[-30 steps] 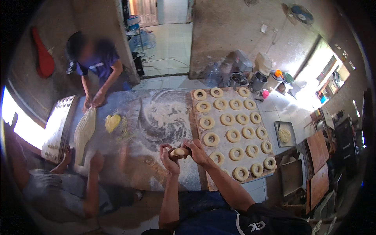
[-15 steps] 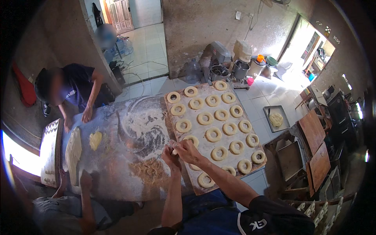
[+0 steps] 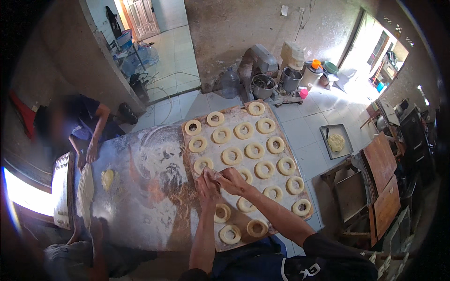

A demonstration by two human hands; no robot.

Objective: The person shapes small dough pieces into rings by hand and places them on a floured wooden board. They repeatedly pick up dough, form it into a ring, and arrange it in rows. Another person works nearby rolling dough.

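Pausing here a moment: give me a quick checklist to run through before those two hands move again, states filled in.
1. Both hands visible: ok; the left hand and right hand meet over the left part of the board.
2. Dough between the fingers: cannot tell; the hands hide whatever they may hold.
3. Clear view of all the dough rings: not ok; the right hand and right forearm cover parts of some.
4. Right forearm off the rings beneath: cannot tell; this angle doesn't show the gap.
5. Co-workers' hands out of the way: ok; they are by the long dough at the table's left end.
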